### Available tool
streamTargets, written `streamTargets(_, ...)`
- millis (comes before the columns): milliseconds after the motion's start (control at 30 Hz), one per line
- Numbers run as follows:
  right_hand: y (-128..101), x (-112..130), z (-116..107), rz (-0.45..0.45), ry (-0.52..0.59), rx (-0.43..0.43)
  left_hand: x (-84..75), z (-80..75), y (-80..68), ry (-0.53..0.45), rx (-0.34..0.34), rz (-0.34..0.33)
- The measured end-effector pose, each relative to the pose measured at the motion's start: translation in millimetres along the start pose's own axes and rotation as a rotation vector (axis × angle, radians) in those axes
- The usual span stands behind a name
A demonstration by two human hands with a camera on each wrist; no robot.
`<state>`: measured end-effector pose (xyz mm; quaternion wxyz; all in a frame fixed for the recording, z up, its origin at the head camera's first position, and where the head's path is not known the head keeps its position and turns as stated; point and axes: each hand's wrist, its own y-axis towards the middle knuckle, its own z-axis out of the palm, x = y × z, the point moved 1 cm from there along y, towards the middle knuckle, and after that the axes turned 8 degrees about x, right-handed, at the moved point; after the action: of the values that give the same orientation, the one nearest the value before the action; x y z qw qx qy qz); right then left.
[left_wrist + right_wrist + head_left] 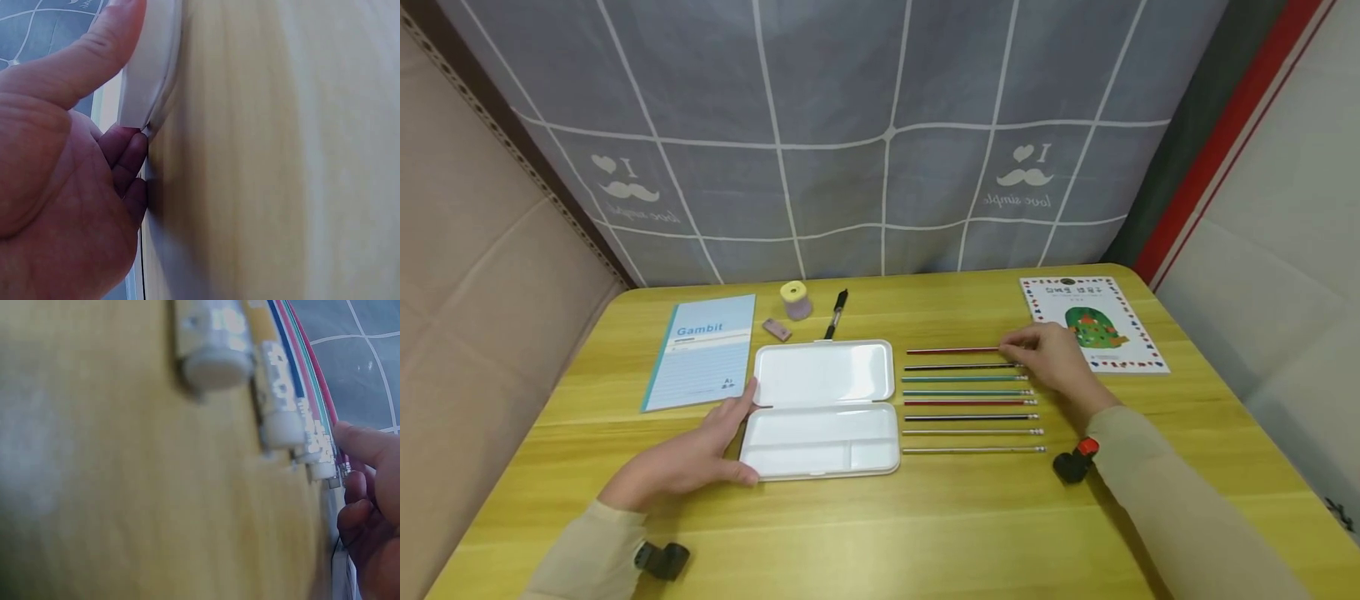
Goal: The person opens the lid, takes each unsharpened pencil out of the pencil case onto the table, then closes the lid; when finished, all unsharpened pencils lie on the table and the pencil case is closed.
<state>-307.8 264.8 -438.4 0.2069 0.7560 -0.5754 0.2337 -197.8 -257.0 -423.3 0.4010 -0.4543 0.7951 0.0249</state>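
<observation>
The right hand (1054, 360) sits at the eraser ends of a row of eight pencils lying side by side on the yellow table (970, 517), and its fingertips are gathered on the end of the farthest one, the red pencil (953, 351). The head view suggests a light pinch there, but the right wrist view is too blurred to show whether the fingers (365, 445) actually close round the pencil or only touch it. That pencil's long axis runs straight leftward from the fingertips, its point facing the open white pencil case (820, 408), which lies just beyond the pencil tips. The other seven pencils lie parallel, on the near side of the fingers, under and in front of the palm. The left hand (688, 457) is well apart from the pencils, on the far side of the case; its thumb (103, 47) lies over the left rim and its curled fingers tuck against the edge below, holding the case. The right hand is therefore plainly the nearer one to the pencils, with the case between the two hands.
</observation>
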Motion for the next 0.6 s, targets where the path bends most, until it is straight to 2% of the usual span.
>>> streamTargets(267,3.0,0.3,-0.8,0.017,-0.005,0.052,-0.9,0.7,0.4,0.008,-0.007,0.004)
streamTargets(600,3.6,-1.1,2.7,0.018,0.007,0.058,-3.0,0.4,0.2,0.002,0.002,0.006)
